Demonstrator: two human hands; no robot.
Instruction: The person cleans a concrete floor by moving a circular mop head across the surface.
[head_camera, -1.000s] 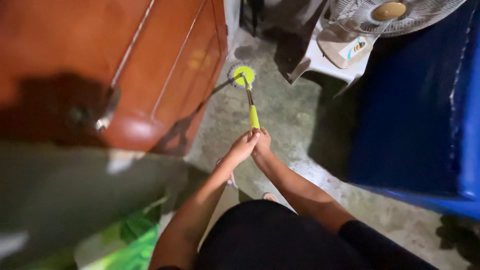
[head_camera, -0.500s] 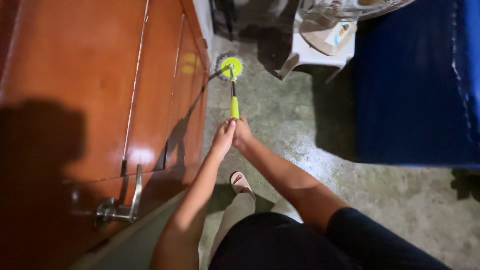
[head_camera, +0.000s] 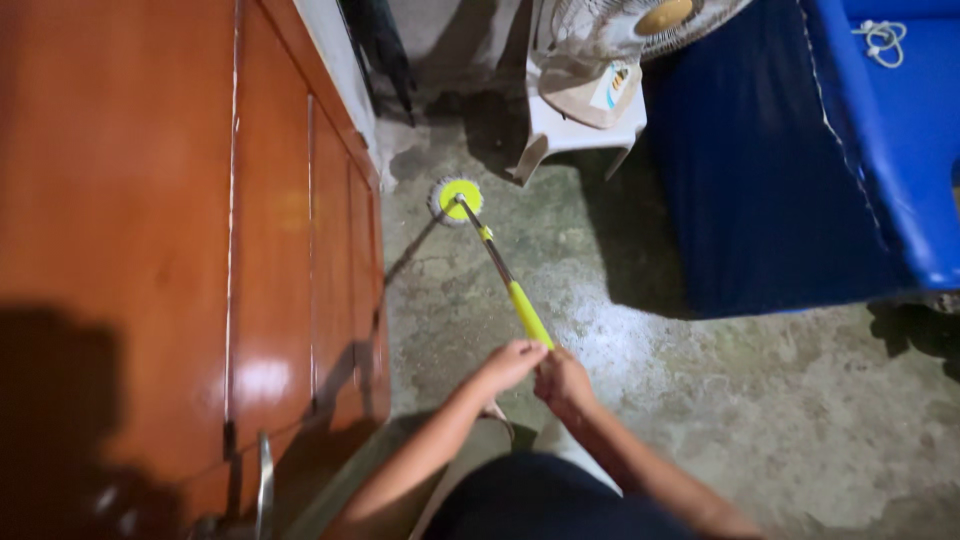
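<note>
1. We have both hands closed together on the near end of the long mop handle with its yellow plastic sleeve (head_camera: 528, 315): our left hand (head_camera: 508, 364) and our right hand (head_camera: 563, 380) touch each other, both clamped on the shaft.
2. From the grip the handle slants away to the round yellow-and-white mop head (head_camera: 457, 199), which rests on the grey concrete floor (head_camera: 700, 400) near the far end of the glossy reddish-brown wooden door (head_camera: 180, 230).
3. To mop well here, we judge it best to keep the head flat on the floor, press evenly through both hands, and work along the base of the door without knocking it.
4. Beyond the mop head stands a white plastic stool (head_camera: 580, 125) carrying a white electric fan (head_camera: 640, 30); the stool's legs are close enough to catch the head.
5. To the right lies a blue cloth-covered bed (head_camera: 800, 160).
6. We see no bucket or other container.
</note>
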